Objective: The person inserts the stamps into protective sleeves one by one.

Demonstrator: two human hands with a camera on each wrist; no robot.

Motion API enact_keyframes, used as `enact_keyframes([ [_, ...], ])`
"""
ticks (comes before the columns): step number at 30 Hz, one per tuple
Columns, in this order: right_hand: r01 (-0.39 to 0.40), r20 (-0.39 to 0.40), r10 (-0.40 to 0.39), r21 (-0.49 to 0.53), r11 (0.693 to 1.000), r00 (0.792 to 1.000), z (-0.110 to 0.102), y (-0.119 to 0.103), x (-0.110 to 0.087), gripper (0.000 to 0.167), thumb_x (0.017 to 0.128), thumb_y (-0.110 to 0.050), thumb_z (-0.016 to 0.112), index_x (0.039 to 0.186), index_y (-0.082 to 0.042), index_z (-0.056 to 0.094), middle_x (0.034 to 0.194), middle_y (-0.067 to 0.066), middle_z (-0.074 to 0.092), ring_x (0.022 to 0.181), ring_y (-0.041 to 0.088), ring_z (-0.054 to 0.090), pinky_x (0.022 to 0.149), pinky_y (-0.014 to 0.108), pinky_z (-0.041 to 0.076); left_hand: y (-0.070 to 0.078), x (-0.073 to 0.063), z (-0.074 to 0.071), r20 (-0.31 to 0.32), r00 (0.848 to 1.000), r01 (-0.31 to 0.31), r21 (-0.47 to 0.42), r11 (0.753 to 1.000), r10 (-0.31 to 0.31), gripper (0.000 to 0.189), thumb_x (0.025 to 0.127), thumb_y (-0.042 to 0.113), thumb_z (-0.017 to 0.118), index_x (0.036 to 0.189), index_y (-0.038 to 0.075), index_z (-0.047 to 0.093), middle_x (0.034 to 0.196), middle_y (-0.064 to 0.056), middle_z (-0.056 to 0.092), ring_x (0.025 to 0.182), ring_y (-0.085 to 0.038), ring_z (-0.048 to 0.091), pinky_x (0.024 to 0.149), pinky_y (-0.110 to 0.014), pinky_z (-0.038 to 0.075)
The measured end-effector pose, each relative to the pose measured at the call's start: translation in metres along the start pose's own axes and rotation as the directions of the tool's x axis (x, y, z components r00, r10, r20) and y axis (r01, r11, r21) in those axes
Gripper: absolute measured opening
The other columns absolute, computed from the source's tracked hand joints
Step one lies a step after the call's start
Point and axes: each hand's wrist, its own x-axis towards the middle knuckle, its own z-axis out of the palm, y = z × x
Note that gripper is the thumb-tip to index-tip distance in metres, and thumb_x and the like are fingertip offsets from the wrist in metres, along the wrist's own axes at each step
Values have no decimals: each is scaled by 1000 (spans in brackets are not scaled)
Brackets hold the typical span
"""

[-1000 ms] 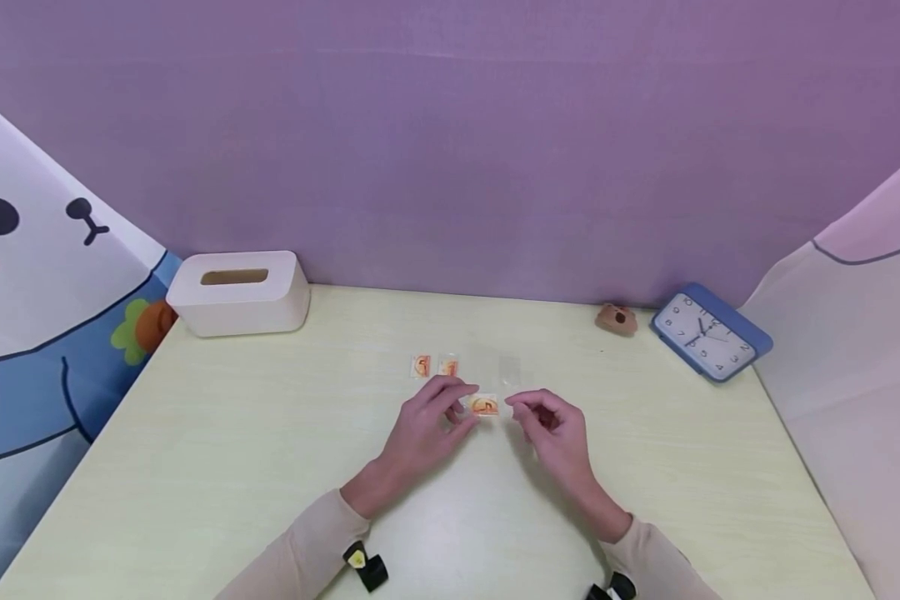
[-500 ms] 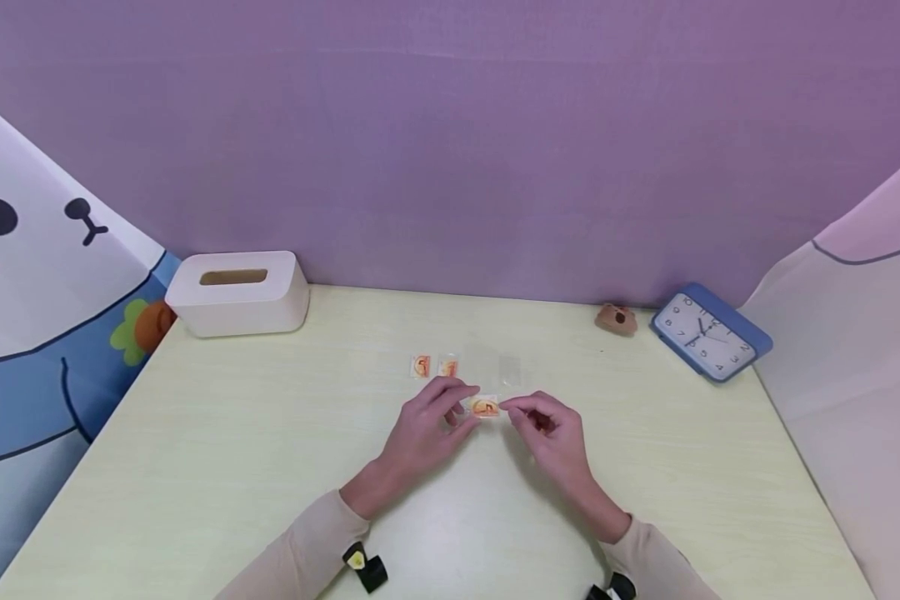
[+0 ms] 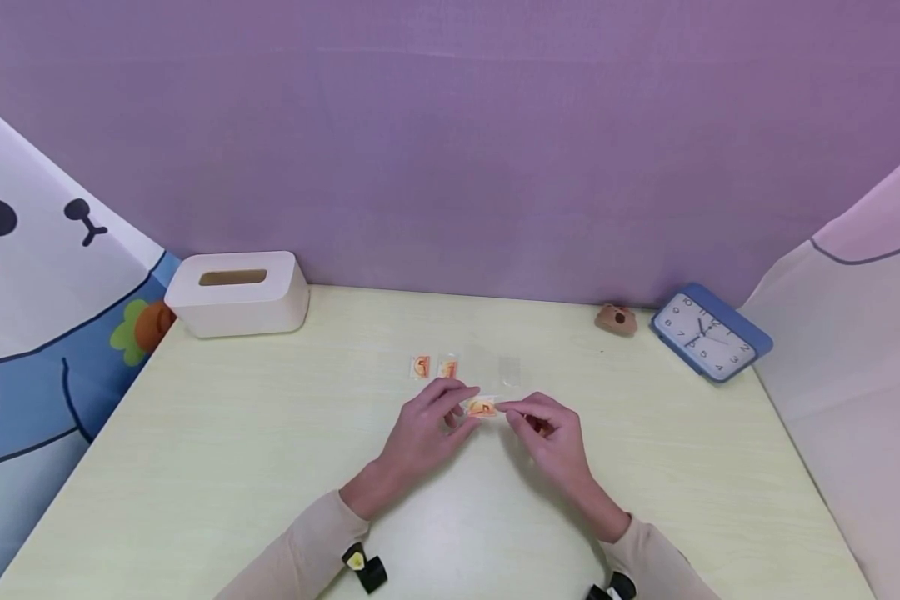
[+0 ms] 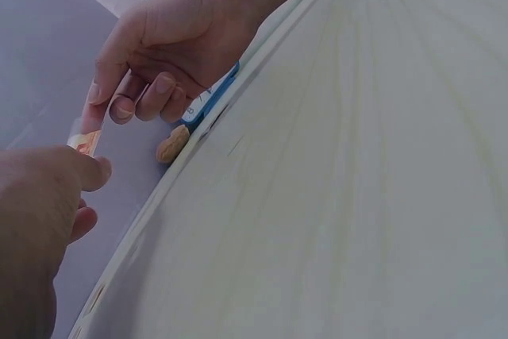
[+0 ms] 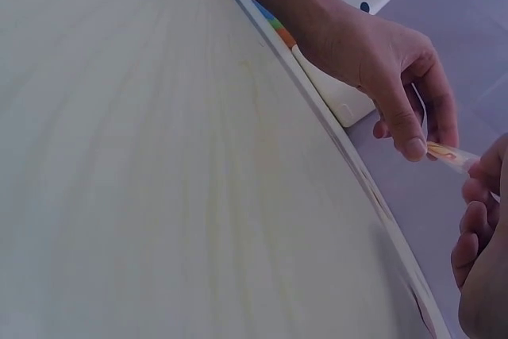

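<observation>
A small clear plastic bag (image 3: pixel 482 407) with an orange-and-white printed card inside is held between both hands. My left hand (image 3: pixel 431 421) grips its left end, thumb below and fingers above. At the opposite end, the thumb and forefinger of my right hand (image 3: pixel 553 433) pinch the edge, the other fingers curled under. In the left wrist view, the card (image 4: pixel 85 142) shows between the two hands, partly covered by fingers. The right wrist view shows the clear end of the bag (image 5: pixel 454 156) reaching my right fingertips.
Two small orange printed cards (image 3: pixel 420 367) lie just beyond my left hand, with a clear empty bag (image 3: pixel 509 371) to their right. Farther off stand a white tissue box (image 3: pixel 240 304), a brown animal-shaped figure (image 3: pixel 616 320) and a blue clock (image 3: pixel 708 333).
My right hand has come left, from just off the bag to its right end. The printed card sits slightly farther left than half a second ago. My left hand has barely moved.
</observation>
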Motion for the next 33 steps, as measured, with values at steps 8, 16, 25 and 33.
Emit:
enact_keyframes([
  [8, -36, -2, 36, -11, 999, 999, 0, 0, 0, 17, 97, 10, 77, 101, -3, 87, 81, 1, 69, 64, 6, 50, 52, 19, 40, 1, 1, 0, 0, 1000, 19, 6, 1000, -19, 43, 86, 5, 96, 125, -3, 79, 118, -11, 71, 78, -14, 73, 73, -15, 60],
  [16, -163, -55, 163, -1, 987, 985, 0, -5, 0, 8, 96, 0, 85, 100, -6, 80, 83, 2, 68, 66, 9, 54, 58, 18, 44, 2, 1, -1, -23, 999, 30, 33, 999, -29, 44, 84, 11, 99, 123, 2, 80, 116, -9, 73, 79, -15, 73, 71, -22, 62],
  [25, -185, 12, 185, 10, 983, 983, 3, -5, 0, 5, 96, 2, 84, 97, -3, 83, 84, 9, 74, 62, 9, 59, 55, 19, 49, 0, 0, 1, 13, 1000, -7, 31, 1000, 7, 42, 84, 15, 99, 121, 6, 81, 114, -4, 73, 83, -15, 73, 76, -23, 62],
  [33, -246, -25, 246, 12, 969, 969, 2, -6, 3, 2, 100, 0, 81, 100, 2, 82, 80, 21, 74, 56, 15, 64, 50, 20, 50, 2, 1, -1, 55, 998, 43, 25, 999, -44, 38, 88, 25, 97, 119, 11, 82, 114, 0, 74, 88, -14, 72, 78, -23, 61],
])
